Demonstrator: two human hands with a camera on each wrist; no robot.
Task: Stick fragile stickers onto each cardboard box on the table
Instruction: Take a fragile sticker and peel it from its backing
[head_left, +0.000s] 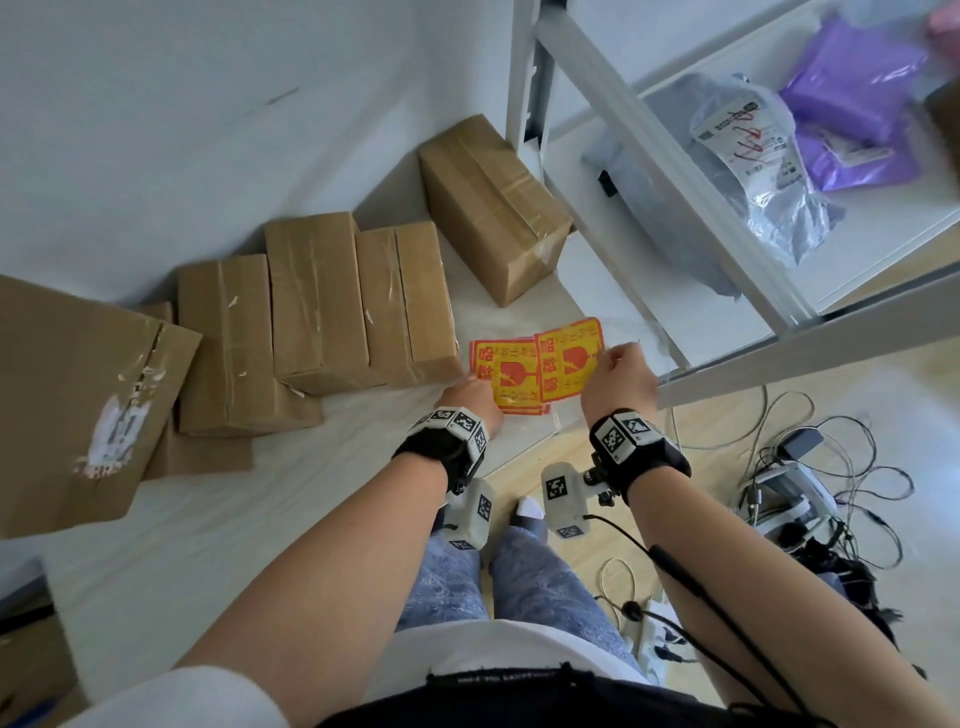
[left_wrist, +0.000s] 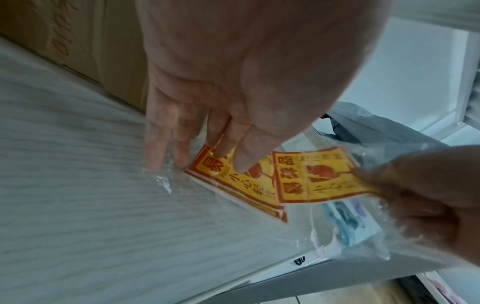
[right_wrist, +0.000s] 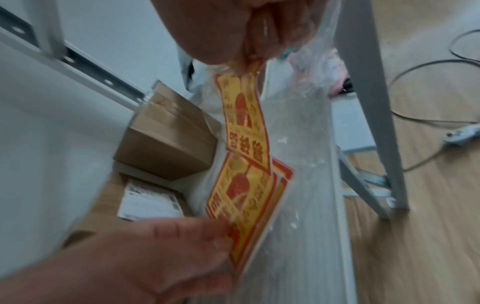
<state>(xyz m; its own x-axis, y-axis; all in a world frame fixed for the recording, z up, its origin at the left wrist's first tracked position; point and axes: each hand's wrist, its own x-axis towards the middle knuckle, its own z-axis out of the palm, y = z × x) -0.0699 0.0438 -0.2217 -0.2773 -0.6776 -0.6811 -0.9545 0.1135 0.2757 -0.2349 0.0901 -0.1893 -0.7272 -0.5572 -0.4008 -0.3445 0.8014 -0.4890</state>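
A stack of yellow-and-red fragile stickers (head_left: 506, 382) lies on the white table (head_left: 260, 519) inside a clear plastic bag (left_wrist: 337, 226). My left hand (head_left: 470, 402) presses flat fingers (left_wrist: 223, 139) on the stack (left_wrist: 233, 185). My right hand (head_left: 621, 384) pinches the corner of one sticker (head_left: 569, 364), lifted off the stack (right_wrist: 244, 205) and curling upward (right_wrist: 244, 115). Several taped cardboard boxes (head_left: 317, 306) stand in a row behind the stickers, and another box (head_left: 491, 208) sits at the back by the shelf post.
A large flat carton (head_left: 72, 410) lies at the left. A grey metal shelf frame (head_left: 727, 249) holding plastic parcels (head_left: 758, 156) stands to the right. Cables and a power strip (head_left: 810, 488) lie on the wooden floor below the table edge.
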